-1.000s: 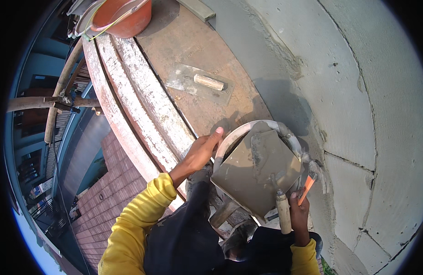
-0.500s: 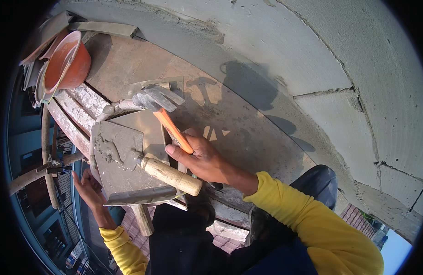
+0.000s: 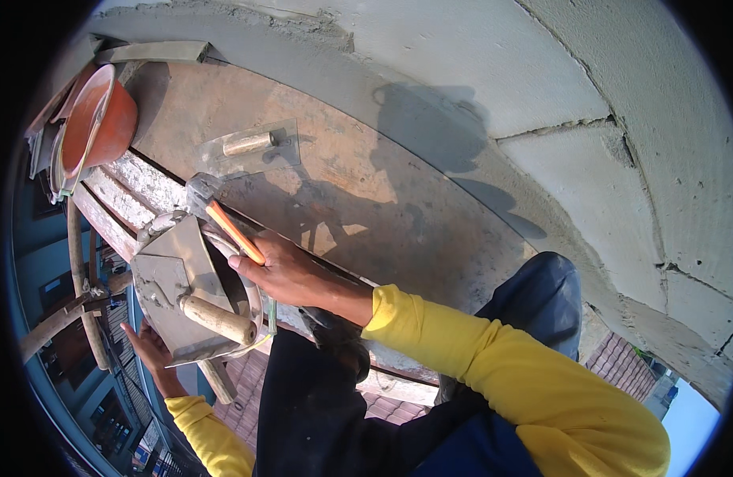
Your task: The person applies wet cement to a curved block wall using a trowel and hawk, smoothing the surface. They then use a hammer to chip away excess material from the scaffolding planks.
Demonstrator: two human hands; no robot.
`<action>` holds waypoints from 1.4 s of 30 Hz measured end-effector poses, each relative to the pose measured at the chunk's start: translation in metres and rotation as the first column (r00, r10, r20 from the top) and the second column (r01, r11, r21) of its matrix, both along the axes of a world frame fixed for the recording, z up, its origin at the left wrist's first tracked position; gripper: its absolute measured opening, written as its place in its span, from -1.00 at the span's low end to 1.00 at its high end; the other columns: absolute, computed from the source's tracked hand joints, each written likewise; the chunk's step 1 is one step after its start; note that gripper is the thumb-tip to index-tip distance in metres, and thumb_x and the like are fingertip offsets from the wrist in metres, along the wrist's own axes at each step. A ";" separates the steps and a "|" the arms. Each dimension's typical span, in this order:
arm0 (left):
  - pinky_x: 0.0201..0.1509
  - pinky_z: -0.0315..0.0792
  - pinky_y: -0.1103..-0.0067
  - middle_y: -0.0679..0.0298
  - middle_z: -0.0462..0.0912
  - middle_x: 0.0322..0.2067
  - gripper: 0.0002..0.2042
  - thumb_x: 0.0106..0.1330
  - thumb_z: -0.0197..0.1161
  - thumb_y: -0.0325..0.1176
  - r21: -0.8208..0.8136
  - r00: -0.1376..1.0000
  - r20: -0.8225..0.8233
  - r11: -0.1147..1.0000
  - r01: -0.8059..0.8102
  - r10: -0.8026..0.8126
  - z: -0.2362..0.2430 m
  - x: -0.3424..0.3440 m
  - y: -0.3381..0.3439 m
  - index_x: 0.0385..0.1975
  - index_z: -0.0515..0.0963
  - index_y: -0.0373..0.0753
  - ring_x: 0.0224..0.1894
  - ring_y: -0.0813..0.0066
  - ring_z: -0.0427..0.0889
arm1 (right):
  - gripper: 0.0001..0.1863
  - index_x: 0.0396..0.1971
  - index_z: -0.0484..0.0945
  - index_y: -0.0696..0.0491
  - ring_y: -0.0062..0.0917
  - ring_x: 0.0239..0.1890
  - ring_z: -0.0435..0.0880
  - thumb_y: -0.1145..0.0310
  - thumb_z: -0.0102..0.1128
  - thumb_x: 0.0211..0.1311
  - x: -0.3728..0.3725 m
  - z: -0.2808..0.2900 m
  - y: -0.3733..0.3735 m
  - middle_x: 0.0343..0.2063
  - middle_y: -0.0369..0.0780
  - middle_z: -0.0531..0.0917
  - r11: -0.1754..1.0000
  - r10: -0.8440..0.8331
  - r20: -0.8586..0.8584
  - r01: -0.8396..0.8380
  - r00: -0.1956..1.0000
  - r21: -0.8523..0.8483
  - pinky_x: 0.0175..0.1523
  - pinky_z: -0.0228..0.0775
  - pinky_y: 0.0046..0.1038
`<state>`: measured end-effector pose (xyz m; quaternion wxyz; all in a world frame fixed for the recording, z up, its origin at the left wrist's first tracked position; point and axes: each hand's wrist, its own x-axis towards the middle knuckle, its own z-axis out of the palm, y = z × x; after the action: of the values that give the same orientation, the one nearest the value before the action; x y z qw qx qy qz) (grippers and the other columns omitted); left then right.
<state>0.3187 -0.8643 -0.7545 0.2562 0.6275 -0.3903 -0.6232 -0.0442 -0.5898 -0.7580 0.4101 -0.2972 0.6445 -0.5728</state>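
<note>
My right hand (image 3: 283,266) grips a hammer by its orange handle (image 3: 237,235); the grey head (image 3: 201,191) hangs over the far side of a pail-like container, whose pale rim (image 3: 256,306) partly shows. Across that container lie a cement-smeared plastering trowel (image 3: 161,290) with a wooden handle (image 3: 215,319) and another grey flat blade (image 3: 179,242). A second wooden handle (image 3: 218,381) sticks out below them. My left hand (image 3: 149,355) is at the container's left side, fingers stretched and apart, partly hidden behind the trowel. Whether it touches the container I cannot tell.
Another plastering trowel (image 3: 249,143) lies on the brown board (image 3: 334,151). An orange bucket (image 3: 104,119) stands at the far left near a wooden plank (image 3: 156,52). A grey block wall (image 3: 557,95) runs along the right. Tied poles (image 3: 76,306) stand beyond the board's left edge.
My right hand has moved left and lowered the hammer toward the container. The container with its trowels has shifted left in view, and the trowel on the board is now uncovered.
</note>
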 end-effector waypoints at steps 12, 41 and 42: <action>-0.55 -0.07 0.67 0.53 0.15 -0.55 -0.32 0.71 -0.15 0.28 -0.678 0.967 0.011 0.713 -0.180 0.255 0.159 -0.055 0.038 -0.01 0.70 -0.26 -0.57 0.75 0.06 | -0.46 0.05 0.51 0.13 0.09 -0.30 0.72 -0.12 -0.06 0.70 -0.045 -0.061 0.205 -0.43 0.07 0.67 0.714 -0.206 -0.165 0.264 0.964 0.648 -0.17 0.47 -0.02; -0.10 0.39 0.42 0.31 0.43 -0.34 -0.27 0.66 -0.28 0.40 0.083 0.072 -0.296 0.050 0.995 -0.953 0.095 -0.281 0.278 -0.13 0.55 -0.23 -0.23 0.44 0.42 | -0.66 -0.20 0.42 0.04 -0.67 -0.75 0.34 0.09 0.29 0.59 -0.067 -0.011 0.216 -0.63 -0.39 0.40 0.792 -0.400 0.274 0.180 0.875 0.584 -0.65 0.20 -0.52; -0.09 0.38 0.42 0.31 0.42 -0.33 -0.24 0.65 -0.31 0.41 0.096 0.106 -0.322 0.079 0.992 -0.941 0.068 -0.277 0.285 -0.07 0.54 -0.25 -0.22 0.44 0.40 | -0.68 -0.20 0.42 0.04 -0.68 -0.73 0.38 0.14 0.33 0.56 -0.058 -0.001 0.216 -0.61 -0.37 0.44 0.813 -0.356 0.258 0.162 0.898 0.559 -0.63 0.25 -0.52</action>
<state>0.0419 -0.5793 -0.6863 -0.2833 0.1814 -0.5868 -0.7366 -0.1020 -0.3735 -0.7585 0.5001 0.0252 0.7270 -0.4699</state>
